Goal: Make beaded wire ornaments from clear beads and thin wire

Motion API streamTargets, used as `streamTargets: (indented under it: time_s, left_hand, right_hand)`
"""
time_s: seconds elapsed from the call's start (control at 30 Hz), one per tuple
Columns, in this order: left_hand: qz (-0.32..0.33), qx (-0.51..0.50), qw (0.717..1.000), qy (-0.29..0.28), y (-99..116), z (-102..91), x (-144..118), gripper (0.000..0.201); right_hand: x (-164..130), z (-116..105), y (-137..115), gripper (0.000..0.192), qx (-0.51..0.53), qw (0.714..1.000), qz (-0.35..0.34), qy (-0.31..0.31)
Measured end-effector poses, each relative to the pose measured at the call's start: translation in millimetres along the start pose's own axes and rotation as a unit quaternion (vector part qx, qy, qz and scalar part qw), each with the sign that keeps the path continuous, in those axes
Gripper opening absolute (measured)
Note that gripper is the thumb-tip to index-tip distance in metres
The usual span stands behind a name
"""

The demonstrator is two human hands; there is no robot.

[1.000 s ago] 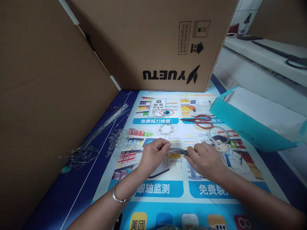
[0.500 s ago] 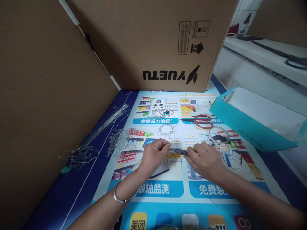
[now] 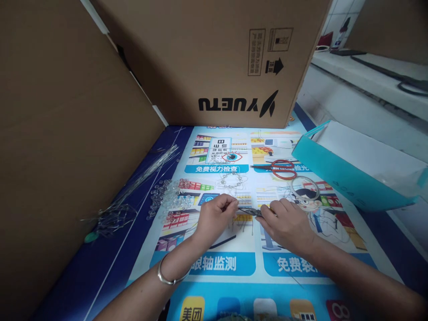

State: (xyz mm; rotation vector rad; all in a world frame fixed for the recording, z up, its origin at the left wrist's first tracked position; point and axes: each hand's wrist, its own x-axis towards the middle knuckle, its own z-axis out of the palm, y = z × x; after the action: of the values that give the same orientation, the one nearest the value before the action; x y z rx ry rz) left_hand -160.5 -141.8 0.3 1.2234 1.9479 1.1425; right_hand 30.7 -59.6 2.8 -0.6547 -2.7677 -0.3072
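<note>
Small pliers (image 3: 251,211) are lying low over the printed poster mat (image 3: 224,263), midway between both hands. The right hand (image 3: 287,225) is gripping their handles with fingers curled together; the left hand (image 3: 216,216) is pinching a thin wire piece at the plier tips. Clear beads (image 3: 167,198) are lying just left, wire strands (image 3: 140,178) beyond them. Red scissors (image 3: 279,168) are resting behind, a teal bag (image 3: 347,178) to the right, and cardboard boxes (image 3: 214,58) are walling the back.
</note>
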Motion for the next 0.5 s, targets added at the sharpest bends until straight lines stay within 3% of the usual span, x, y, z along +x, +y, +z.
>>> streamTargets:
  time_s: [0.23, 0.5]
  left_hand:
    - [0.007, 0.016, 1.0, 0.006, -2.0, 0.0, 0.8, 0.019]
    - [-0.041, -0.074, 0.996, -0.029, -5.0, -1.2, 5.2, 0.02]
  right_hand:
    - [2.0, -0.2, -0.9, 0.024, 0.013, 1.0, -0.004, 0.008]
    - [-0.2, 7.7, 0.1, 0.025, 0.006, 0.999, -0.008, 0.032]
